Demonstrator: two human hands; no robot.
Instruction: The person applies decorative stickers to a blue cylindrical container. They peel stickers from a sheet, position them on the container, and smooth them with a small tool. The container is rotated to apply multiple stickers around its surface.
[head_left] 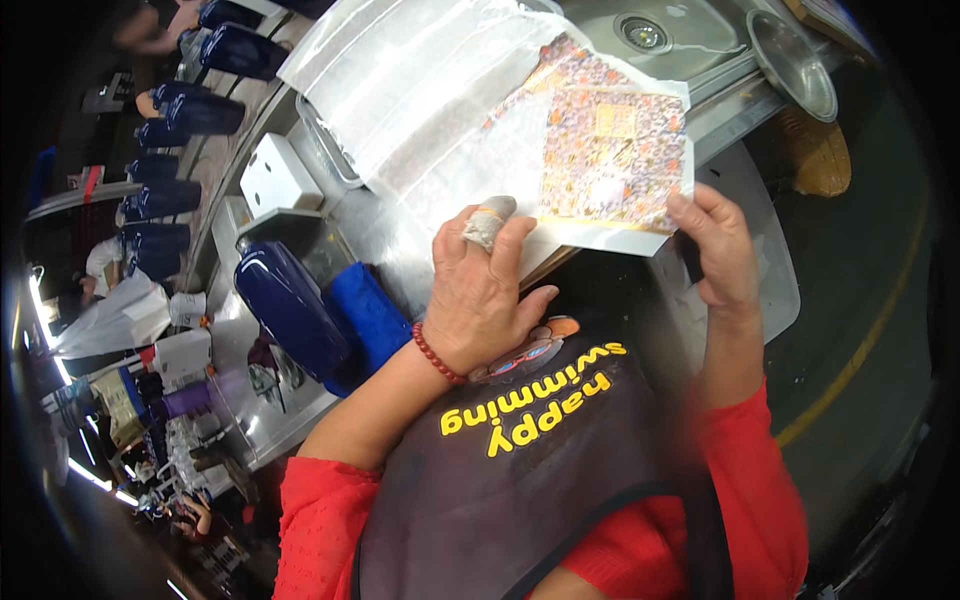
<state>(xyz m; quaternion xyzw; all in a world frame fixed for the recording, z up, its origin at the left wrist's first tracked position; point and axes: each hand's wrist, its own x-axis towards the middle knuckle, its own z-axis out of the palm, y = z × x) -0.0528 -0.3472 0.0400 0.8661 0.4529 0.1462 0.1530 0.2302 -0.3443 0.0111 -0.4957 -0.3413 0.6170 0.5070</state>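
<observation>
My right hand pinches the lower right corner of a patterned sheet between thumb and fingers. Small orange, purple and gold motifs cover this sheet, which has a white border. My left hand lies at the sheet's lower left edge, its fingers apart and its fingertips on the white paper. One finger wears a grey-white wrapping, and a red bead bracelet circles the wrist. Further left spreads a large translucent white sheet, partly over another patterned piece.
A glossy dark blue vase lies beside a blue cloth on the metal table. Behind it stands a white box with dark holes. A sink, a metal bowl and a translucent bin are right. Several blue vases line the far left.
</observation>
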